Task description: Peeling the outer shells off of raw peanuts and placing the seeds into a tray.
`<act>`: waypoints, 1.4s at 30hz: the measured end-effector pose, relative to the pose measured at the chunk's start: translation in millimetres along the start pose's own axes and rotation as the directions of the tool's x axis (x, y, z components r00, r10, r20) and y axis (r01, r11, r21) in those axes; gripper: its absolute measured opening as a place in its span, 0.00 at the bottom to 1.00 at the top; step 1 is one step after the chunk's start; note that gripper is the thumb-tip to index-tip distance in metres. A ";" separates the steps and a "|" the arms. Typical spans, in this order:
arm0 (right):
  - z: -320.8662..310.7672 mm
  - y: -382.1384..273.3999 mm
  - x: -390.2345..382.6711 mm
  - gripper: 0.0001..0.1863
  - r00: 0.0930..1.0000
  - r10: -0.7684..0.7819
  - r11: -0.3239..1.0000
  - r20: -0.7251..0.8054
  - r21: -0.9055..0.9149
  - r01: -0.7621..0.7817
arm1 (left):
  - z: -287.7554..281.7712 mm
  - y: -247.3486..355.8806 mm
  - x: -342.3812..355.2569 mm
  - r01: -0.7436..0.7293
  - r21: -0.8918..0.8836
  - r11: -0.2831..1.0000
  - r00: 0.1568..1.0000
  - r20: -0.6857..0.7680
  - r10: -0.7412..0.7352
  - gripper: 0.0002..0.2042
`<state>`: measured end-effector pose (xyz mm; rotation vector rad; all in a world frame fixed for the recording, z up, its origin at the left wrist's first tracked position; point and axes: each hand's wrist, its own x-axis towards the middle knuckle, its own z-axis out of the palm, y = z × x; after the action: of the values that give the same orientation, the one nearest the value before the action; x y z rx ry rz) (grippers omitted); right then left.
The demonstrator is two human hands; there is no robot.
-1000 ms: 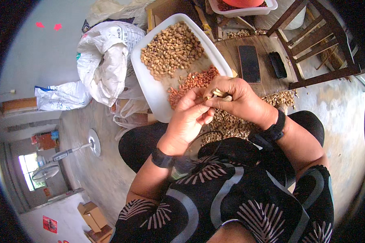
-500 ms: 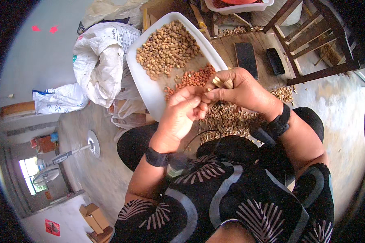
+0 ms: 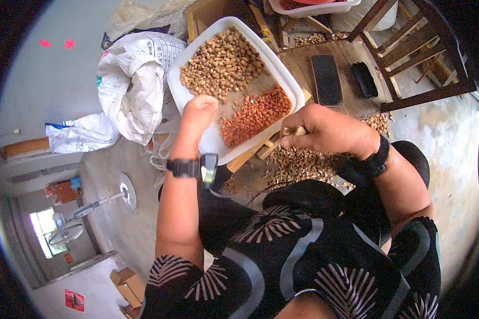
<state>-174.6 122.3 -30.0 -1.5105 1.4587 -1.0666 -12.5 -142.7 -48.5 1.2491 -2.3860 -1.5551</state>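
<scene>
A white plastic tray [image 3: 176, 87] stands in front of me, tilted in view. Unshelled peanuts [image 3: 221, 61] fill its far left part, and a heap of reddish shelled kernels [image 3: 258, 114] lies at its near right. My left hand [image 3: 199, 113] is over the tray's left side, beside the unshelled peanuts. Its fingers are curled together, and whatever they pinch is hidden. Just off the tray's right edge, my right hand [image 3: 322, 130] is closed, with pale peanut shell [image 3: 300, 130] showing between thumb and fingers.
Broken shells [image 3: 303, 162] litter the floor below my right hand. On a wooden chair [image 3: 351, 58] at right lie a phone [image 3: 327, 80] and a black open case [image 3: 363, 80]. White woven sacks [image 3: 138, 85] stand left of the tray. A fan [image 3: 66, 234] is farther left.
My hands were together over the tray's near edge. The left has moved up and left to the unshelled peanuts, uncovering the kernels; the right has moved slightly down and right.
</scene>
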 end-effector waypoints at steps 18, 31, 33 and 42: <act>5.3 -5.7 13.2 0.11 0.998 -0.059 0.998 -0.005 0.002 0.059 | -15.5 -69.9 99.2 -0.100 0.704 0.703 0.991 0.003 0.137 0.03; 4.2 -6.0 7.8 0.24 0.997 0.022 1.000 -0.071 -0.008 -0.023 | 30.3 48.2 -53.8 0.135 -0.539 0.831 0.906 0.408 0.117 0.04; 8.1 -4.3 7.2 0.23 0.994 -0.040 0.999 -0.101 -0.032 0.037 | 35.0 51.8 -68.7 0.111 -0.548 0.829 0.914 0.383 0.131 0.04; -9.7 -0.6 3.3 0.17 0.888 0.008 0.990 -0.460 0.130 0.059 | 61.4 51.5 -92.7 -0.043 -0.690 0.722 0.951 0.193 0.241 0.04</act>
<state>-183.5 119.3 -25.8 -1.2269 1.6352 -1.5900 -6.8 -28.7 -4.1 0.6991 -1.6453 -2.3472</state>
